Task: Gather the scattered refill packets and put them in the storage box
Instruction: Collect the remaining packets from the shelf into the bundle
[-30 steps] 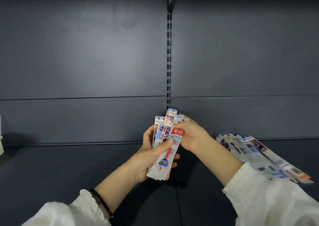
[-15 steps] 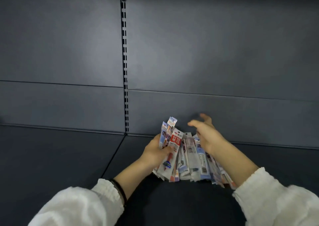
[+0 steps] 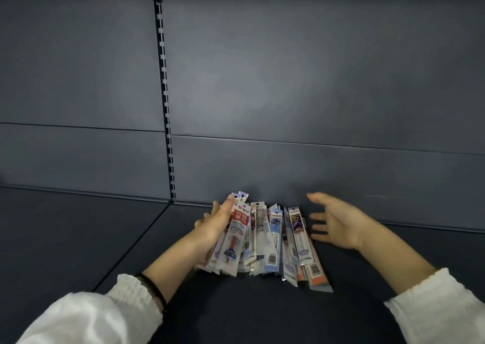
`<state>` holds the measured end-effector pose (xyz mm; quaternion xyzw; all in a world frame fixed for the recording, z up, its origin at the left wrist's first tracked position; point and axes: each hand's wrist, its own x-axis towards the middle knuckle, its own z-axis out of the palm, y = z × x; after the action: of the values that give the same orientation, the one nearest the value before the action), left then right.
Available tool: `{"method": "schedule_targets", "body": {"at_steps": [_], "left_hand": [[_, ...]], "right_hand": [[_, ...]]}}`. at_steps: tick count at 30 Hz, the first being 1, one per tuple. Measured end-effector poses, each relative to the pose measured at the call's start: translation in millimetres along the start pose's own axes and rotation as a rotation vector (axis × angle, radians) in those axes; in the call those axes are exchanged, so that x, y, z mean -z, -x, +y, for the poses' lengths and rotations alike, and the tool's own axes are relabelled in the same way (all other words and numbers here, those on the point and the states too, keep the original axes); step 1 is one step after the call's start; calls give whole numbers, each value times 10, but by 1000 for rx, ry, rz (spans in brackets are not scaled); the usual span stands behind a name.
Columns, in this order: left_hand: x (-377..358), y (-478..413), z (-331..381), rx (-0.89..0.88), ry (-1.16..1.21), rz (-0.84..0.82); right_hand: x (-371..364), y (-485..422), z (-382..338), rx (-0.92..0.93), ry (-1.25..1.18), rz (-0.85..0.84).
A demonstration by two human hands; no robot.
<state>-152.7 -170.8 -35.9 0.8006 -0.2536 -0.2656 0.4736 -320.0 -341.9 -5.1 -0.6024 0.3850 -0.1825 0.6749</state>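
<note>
left hand (image 3: 217, 224) grips packets (image 3: 237, 234) | pile (image 3: 286, 244) just right | right hand (image 3: 338, 223) spread wide, beside pile

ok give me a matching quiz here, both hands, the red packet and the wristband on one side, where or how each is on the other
1 left hand
2 right hand
3 red packet
4 wristband

a on the left wrist
b open, right of the pile
c grips a bundle
d front of the gripped bundle

Pairs: 1-c, 2-b, 3-d, 4-a
</note>
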Motion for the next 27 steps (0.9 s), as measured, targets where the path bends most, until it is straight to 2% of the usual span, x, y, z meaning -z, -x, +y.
{"method": "schedule_targets", "body": {"at_steps": [5, 10, 13, 18, 23, 27], "left_hand": [[-240, -545, -209, 131, 264, -97], [-413, -641, -262, 113, 267, -151], [-493, -592, -283, 39, 294, -90], [-548, -101, -70, -229, 278, 75], [-513, 48, -29, -306, 352, 9], [-510, 126, 6, -320, 401, 16]], "right_hand": [[-179, 38, 31, -23, -76, -107], [-446, 62, 59, 36, -32, -67], [-572, 67, 64, 57, -61, -89], [-760, 13, 99, 66, 10, -78], [-868, -32, 112, 94, 110, -34], [-798, -86, 108, 81, 28, -37]]}}
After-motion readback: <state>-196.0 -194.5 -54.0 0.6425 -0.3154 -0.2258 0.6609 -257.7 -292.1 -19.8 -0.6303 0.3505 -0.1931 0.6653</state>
